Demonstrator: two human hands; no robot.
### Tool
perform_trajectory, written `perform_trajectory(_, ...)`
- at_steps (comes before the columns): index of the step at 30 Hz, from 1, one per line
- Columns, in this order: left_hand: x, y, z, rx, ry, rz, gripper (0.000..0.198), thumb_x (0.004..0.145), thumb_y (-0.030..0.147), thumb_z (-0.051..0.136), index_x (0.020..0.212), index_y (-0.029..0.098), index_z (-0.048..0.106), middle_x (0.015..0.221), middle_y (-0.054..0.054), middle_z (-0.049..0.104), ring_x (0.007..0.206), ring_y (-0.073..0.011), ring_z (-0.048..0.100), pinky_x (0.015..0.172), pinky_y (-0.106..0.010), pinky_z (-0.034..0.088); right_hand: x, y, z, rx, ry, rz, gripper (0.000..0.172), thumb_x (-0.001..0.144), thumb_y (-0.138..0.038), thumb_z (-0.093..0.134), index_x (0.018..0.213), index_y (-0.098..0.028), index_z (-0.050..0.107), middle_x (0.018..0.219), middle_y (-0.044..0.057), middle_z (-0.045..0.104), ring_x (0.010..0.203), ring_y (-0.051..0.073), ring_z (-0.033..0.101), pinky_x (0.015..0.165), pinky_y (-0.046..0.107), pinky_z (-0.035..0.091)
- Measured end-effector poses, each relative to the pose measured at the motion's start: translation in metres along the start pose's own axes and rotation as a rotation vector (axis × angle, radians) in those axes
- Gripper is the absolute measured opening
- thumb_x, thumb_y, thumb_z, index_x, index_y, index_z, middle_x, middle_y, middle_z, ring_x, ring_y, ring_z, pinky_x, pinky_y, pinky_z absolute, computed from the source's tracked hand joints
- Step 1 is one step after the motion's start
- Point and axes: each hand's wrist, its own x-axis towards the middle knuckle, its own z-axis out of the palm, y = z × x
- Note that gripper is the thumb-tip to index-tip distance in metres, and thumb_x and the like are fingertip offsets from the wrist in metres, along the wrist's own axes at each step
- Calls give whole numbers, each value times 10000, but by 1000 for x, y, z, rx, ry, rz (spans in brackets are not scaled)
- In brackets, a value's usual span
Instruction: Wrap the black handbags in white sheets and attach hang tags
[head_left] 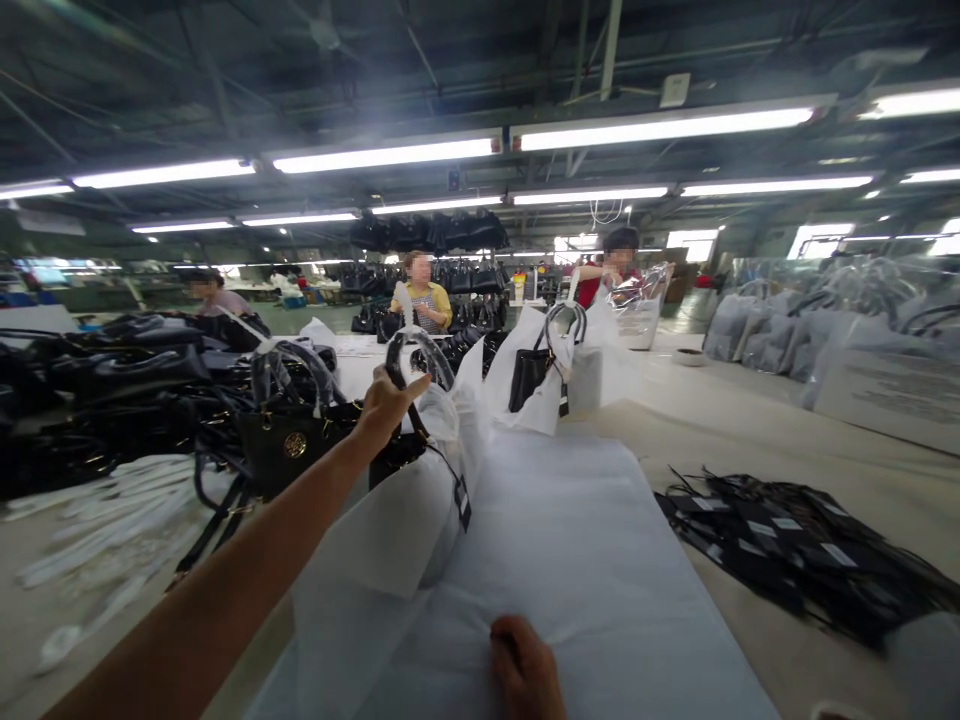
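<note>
My left hand [384, 408] reaches forward, its fingers closed round the plastic-wrapped handle of a black handbag [396, 452]. White paper partly covers that bag, and a black hang tag [463, 502] dangles from it. Beneath lies a broad stack of white tissue paper [570, 530]. My right hand [526, 668], low in the picture, has curled fingers on the top sheet; creases run out from the fingertips, which are partly hidden. Left of the held bag stands another black handbag [262, 455] with a round gold emblem and wrapped handles.
Black handbags [135, 370] lie heaped at the left, with white strips [112, 530] before them. A paper-wrapped handbag [531, 378] stands beyond the stack. Black tags with cords [795, 550] are piled right, below plastic-bagged handbags [780, 325]. Co-workers [431, 305] are farther back.
</note>
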Motion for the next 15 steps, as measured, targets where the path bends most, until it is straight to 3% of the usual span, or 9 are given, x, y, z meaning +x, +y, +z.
perform_trajectory(4,-24,-40,-51,312,-115,67,558,733,544,546,1143,166,533,1241,-146,562,1162,-299,522,1000,-413,374,0,-3,-1,-54,-41,10,155,820,-214,474,813,-197,628,772,39,664,718,160,630,674,213,480)
perform_trajectory(6,-41,-61,-72,351,-137,10,605,718,595,531,1151,173,541,1301,-142,522,1206,-311,490,1019,-408,365,1,-4,-1,-89,-85,29,179,842,-222,447,837,-194,624,812,51,664,757,164,635,707,218,477)
perform_trajectory(8,-60,-79,-88,318,-207,-104,664,700,656,519,1151,170,546,1223,-136,580,1144,-319,540,967,-407,419,3,-7,-1,-140,-136,68,205,858,-219,417,866,-187,619,854,64,662,792,168,637,735,226,470)
perform_trajectory(11,-95,-103,-102,139,-377,-247,712,696,706,481,1134,149,551,1056,-122,659,1003,-314,614,831,-393,503,11,-17,-2,-252,-218,150,218,855,-170,398,876,-176,615,895,76,660,833,171,634,760,232,454)
perform_trajectory(13,-119,-119,-102,45,-445,-236,717,669,698,513,1137,156,554,1067,-107,663,1023,-313,609,821,-374,513,20,-28,-3,-346,-289,208,220,841,-125,407,857,-169,622,898,78,666,846,173,632,767,236,443)
perform_trajectory(15,-139,-135,-95,100,-475,-192,711,599,674,590,1108,177,584,1062,-84,671,1053,-321,597,844,-358,509,31,-42,-4,-449,-369,265,210,830,-98,437,859,-162,635,907,83,680,869,183,636,773,245,433)
